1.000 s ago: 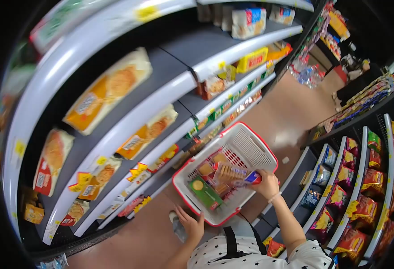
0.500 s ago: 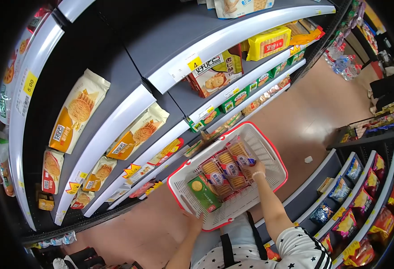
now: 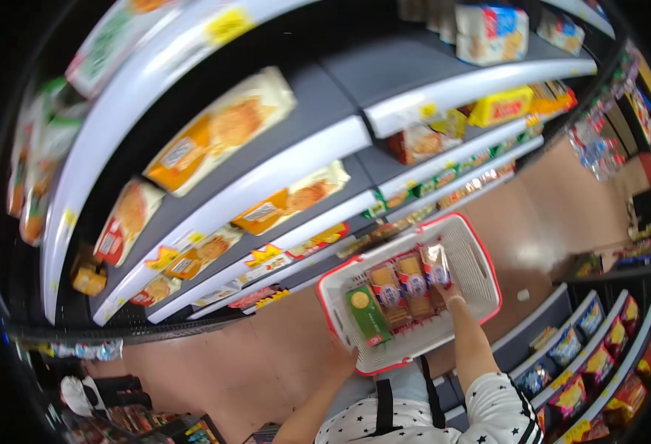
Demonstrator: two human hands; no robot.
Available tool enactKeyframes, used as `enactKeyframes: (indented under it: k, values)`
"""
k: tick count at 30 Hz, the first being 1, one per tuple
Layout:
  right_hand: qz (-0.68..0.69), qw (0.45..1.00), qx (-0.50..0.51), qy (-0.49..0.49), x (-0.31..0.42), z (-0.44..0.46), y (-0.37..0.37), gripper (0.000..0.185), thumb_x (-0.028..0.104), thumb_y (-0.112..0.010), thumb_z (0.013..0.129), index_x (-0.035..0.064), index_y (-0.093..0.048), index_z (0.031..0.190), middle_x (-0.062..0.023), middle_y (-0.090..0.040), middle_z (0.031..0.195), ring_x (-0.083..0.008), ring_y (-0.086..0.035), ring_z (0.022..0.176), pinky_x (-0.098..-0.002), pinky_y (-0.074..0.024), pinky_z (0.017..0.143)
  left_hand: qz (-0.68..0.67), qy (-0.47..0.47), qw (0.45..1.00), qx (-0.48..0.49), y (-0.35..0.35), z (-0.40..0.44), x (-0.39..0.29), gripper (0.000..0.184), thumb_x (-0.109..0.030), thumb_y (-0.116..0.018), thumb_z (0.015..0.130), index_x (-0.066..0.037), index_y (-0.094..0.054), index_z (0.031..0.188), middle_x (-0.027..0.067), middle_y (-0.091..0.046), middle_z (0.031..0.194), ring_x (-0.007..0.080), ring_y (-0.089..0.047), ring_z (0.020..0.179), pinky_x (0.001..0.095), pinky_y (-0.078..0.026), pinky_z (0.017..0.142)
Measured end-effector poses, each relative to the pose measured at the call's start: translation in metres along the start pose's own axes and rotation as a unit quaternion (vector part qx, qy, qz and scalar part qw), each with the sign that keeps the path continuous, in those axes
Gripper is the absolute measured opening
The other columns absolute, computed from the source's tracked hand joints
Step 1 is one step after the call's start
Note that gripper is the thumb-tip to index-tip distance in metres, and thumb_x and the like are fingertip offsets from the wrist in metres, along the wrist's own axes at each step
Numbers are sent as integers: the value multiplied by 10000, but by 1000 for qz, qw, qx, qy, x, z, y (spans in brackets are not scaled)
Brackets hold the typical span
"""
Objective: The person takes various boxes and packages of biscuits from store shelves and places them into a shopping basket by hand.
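Note:
A white shopping basket (image 3: 346, 331) with a red rim stands tilted in front of my legs. Inside, a green biscuit box (image 3: 368, 317) lies at the left, beside a row of clear biscuit packs (image 3: 416, 287) with blue and red labels. My right hand (image 3: 446, 290) reaches over the near rim and grips the rightmost biscuit pack (image 3: 435, 264); its fingertips are partly hidden. At the near left corner, my left hand (image 3: 344, 361) holds the basket from outside, with most of its fingers out of sight and blurred.
Shelves (image 3: 296, 152) with biscuit bags (image 3: 225, 133) rise ahead and to the left. At the lower right, another rack holds snack bags (image 3: 599, 362). Tiled floor (image 3: 214, 362) shows between them. A person (image 3: 81, 396) is at the far lower left.
The view has swung, so the shelves and basket appear shifted right. The rightmost pack in the basket sits straighter under my right hand. My left hand stays at the basket's corner.

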State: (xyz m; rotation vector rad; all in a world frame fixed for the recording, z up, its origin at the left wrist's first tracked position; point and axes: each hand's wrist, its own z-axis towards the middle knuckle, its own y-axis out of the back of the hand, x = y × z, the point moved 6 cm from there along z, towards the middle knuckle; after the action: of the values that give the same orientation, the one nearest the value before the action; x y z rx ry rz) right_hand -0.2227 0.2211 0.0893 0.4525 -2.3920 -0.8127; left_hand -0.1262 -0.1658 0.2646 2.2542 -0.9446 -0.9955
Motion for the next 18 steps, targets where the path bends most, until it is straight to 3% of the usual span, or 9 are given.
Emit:
enactKeyframes:
  k: [4, 5, 7, 10, 12, 13, 14, 15, 18]
  values:
    - [-81, 983, -116, 115, 11, -10, -3, 582, 441, -696, 750, 5, -600, 1123, -189, -620, 1090, -366, -582, 1012, -419, -454, 885, 128, -140, 978, -83, 14, -3, 9, 781, -329, -614, 834, 40, -227, 1403, 315, -289, 1388, 446, -409, 1202, 497, -326, 1023]
    - [-387, 885, -84, 244, 0, 18, -35, 492, 347, -681, 782, 20, -593, 1138, -183, -595, 1128, -366, -563, 1036, -415, -453, 890, 115, -132, 978, -111, 28, -3, 8, 781, -329, -614, 834, 40, -227, 1403, 315, -289, 1388, 446, -409, 1202, 497, -326, 1023]
    - [-87, 963, -179, 183, 43, -47, 7, 360, 279, -625, 837, 21, -618, 1087, -188, -622, 1056, -348, -590, 988, -409, -469, 850, 1, -124, 986, -111, 60, -13, 4, 733, -487, -529, 858, -46, -299, 1397, 297, -253, 1415, 449, -261, 1316, 534, -279, 1052]
    - [11, 942, -100, 320, 170, -139, 33, 257, 198, -604, 851, 2, -637, 1014, -175, -644, 942, -314, -623, 879, -376, -484, 778, -62, -209, 939, -265, 134, -14, 5, 608, -363, -598, 852, -68, -387, 1340, 255, -267, 1417, 436, -334, 1277, 518, -334, 1019]
    - [-3, 876, -80, 476, 281, -223, 59, 182, 142, -598, 856, -14, -641, 940, -162, -650, 868, -293, -635, 784, -348, -485, 720, -30, -284, 871, -399, 224, -40, -10, 476, -242, -629, 838, -68, -491, 1259, 221, -368, 1352, 400, -456, 1176, 470, -428, 935]
    - [44, 754, -139, 641, 334, -279, 75, 138, 61, -577, 857, -13, -626, 963, -153, -652, 884, -282, -631, 773, -354, -478, 711, -95, -346, 825, -437, 264, -40, -10, 449, -179, -655, 811, -58, -521, 1222, 229, -396, 1327, 402, -456, 1176, 469, -419, 949]
    - [75, 771, -115, 622, 380, -321, 87, 117, 53, -621, 840, -22, -607, 929, -164, -633, 919, -323, -599, 859, -359, -460, 775, -56, -367, 787, -493, 309, -51, -13, 442, -129, -678, 782, -59, -539, 1195, 232, -401, 1319, 408, -449, 1180, 470, -415, 955]
    - [55, 657, -198, 725, 424, -394, 106, 162, 10, -621, 820, -7, -599, 980, -158, -626, 970, -324, -587, 902, -372, -451, 806, -18, -411, 751, -516, 355, -60, -21, 433, -113, -676, 777, -47, -510, 1171, 248, -370, 1326, 428, -413, 1203, 490, -392, 976]
    - [53, 456, -282, 842, 511, -528, 141, 288, -34, -663, 735, 20, -609, 1013, -134, -606, 1054, -322, -557, 989, -402, -428, 871, 44, -501, 524, -687, 493, -110, -54, 459, -57, -682, 738, -30, -490, 1154, 226, -375, 1307, 406, -412, 1201, 488, -358, 983]
